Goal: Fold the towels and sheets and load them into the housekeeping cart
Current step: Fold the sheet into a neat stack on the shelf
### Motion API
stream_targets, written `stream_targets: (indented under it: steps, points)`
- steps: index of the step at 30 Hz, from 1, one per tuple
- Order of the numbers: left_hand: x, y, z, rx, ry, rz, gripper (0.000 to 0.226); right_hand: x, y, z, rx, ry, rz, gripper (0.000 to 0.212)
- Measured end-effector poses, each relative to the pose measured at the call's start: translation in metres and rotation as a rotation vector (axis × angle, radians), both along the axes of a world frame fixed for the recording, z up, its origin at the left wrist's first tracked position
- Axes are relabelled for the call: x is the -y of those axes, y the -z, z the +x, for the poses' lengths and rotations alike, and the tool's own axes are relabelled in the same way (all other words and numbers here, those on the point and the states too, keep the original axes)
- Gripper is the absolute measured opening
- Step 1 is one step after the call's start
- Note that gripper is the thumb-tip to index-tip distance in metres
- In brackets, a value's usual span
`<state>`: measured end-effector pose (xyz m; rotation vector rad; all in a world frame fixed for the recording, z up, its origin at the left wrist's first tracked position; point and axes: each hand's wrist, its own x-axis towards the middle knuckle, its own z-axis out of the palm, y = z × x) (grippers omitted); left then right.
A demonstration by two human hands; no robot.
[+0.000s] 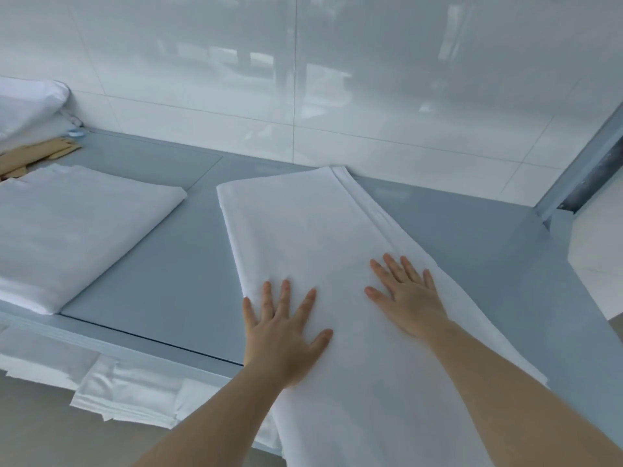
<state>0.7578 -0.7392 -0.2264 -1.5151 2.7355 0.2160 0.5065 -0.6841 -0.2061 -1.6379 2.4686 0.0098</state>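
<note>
To set the fold cleanly, I judged that my left hand (283,335) and right hand (409,298), both flat with fingers spread and gripping nothing, should press outward evenly over the sheet (303,230), a long, smooth white strip lying on the grey table (158,271).

A long white sheet (320,251), folded into a strip, lies on the grey surface (161,264) and hangs over its near edge. The left hand (281,332) and right hand (409,293) press flat on it, fingers spread. A second folded sheet (74,227) lies to the left, apart. More white cloth (131,392) sits below the surface edge.
</note>
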Motion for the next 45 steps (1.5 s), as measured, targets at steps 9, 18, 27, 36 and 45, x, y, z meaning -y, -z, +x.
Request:
stream_targets:
  steps: [9, 18, 27, 36, 45]
  points:
    - [0.053, -0.007, -0.004, 0.073, 0.195, 0.044, 0.068, -0.044, 0.012, 0.055, 0.015, 0.353, -0.049, 0.071]
    - [0.087, -0.006, -0.021, 0.062, 0.310, 0.002, 0.071, -0.031, 0.011, 0.058, 0.010, 0.460, -0.064, 0.071]
    - [0.116, -0.007, -0.041, 0.046, 0.344, 0.008, 0.073, -0.010, 0.014, 0.043, 0.019, 0.496, -0.073, 0.072]
    - [0.128, -0.004, -0.046, 0.000, 0.353, -0.003, 0.073, 0.002, 0.018, 0.036, 0.001, 0.513, -0.076, 0.072]
    - [0.061, -0.004, 0.014, -0.022, 0.242, 0.070, 0.065, 0.000, 0.016, 0.036, 0.029, 0.508, -0.060, 0.075]
